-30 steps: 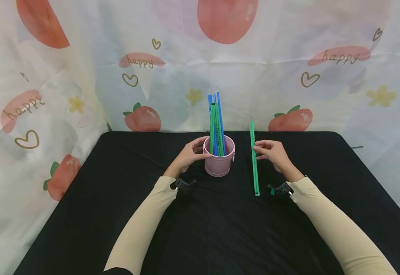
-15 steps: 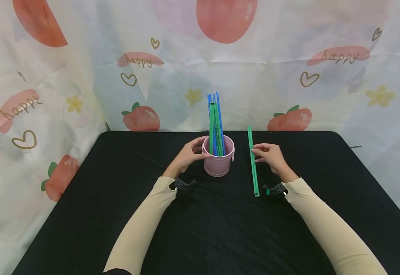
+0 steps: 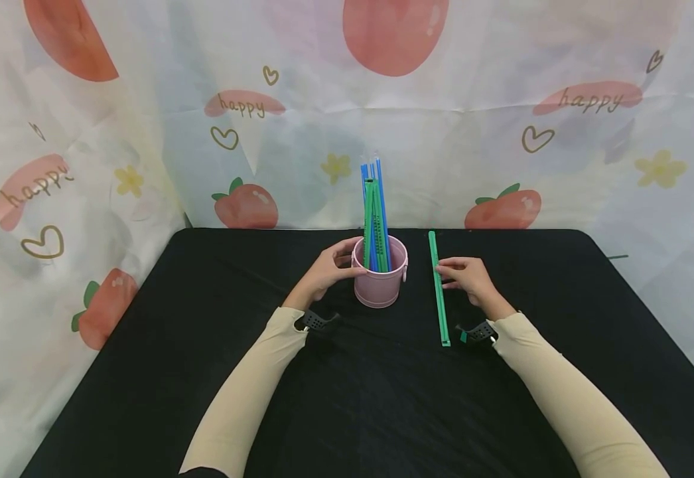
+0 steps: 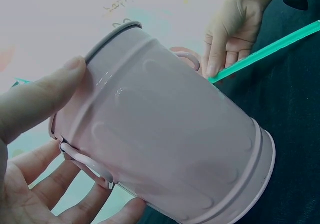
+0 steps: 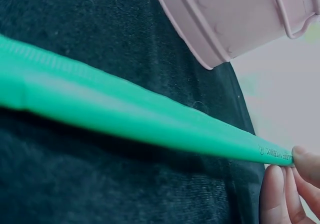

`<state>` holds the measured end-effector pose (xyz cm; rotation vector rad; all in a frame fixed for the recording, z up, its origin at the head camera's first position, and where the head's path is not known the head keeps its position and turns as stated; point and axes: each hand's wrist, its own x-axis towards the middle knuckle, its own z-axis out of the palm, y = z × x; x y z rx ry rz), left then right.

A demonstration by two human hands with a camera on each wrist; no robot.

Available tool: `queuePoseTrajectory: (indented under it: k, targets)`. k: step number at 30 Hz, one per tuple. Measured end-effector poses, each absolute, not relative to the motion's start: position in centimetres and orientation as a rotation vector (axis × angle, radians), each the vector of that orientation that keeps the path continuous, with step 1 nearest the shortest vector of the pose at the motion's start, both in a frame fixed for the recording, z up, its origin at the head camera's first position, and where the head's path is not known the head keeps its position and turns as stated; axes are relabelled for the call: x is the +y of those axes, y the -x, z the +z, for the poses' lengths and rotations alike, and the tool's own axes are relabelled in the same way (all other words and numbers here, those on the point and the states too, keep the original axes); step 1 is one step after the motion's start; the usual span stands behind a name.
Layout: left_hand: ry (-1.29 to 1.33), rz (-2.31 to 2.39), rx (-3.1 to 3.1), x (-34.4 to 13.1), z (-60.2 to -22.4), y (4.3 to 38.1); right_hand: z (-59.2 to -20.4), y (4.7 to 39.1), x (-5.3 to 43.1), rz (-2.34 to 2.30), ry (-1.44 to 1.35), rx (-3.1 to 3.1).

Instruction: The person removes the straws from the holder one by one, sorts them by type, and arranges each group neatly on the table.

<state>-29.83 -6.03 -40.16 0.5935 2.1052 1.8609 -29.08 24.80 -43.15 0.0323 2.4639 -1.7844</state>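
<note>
A small pink bucket (image 3: 377,290) stands upright on the black-covered table in the head view. Several slim green sticks (image 3: 378,226) and blue sticks (image 3: 383,199) rise from it. My left hand (image 3: 326,272) holds the bucket's left side, thumb at the rim and fingers behind, near the looped handle (image 4: 87,164) in the left wrist view. To the bucket's right, my right hand (image 3: 466,275) pinches a long slim green stick (image 3: 439,292) between thumb and fingers around its middle. Dark lettering and fine edge marks show on this stick in the right wrist view. Its near end points toward me.
The black cloth (image 3: 347,392) covers the table up to its back edge. Behind it hangs a pale fabric backdrop (image 3: 407,159) printed with fruit, hearts and flowers. Each wrist wears a dark strap (image 3: 318,322).
My right hand has shifted toward me and slightly left with the green stick, whose far end now sits lower in the head view. My left hand and the bucket have stayed put.
</note>
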Motion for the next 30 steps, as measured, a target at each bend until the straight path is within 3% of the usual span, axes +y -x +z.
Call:
queuePoseTrajectory:
  k: [30]
  targets:
    - [-0.578, 1.843, 2.128, -6.0, -40.18, 30.04, -43.4, 29.16, 23.94, -1.577, -0.085, 2.613]
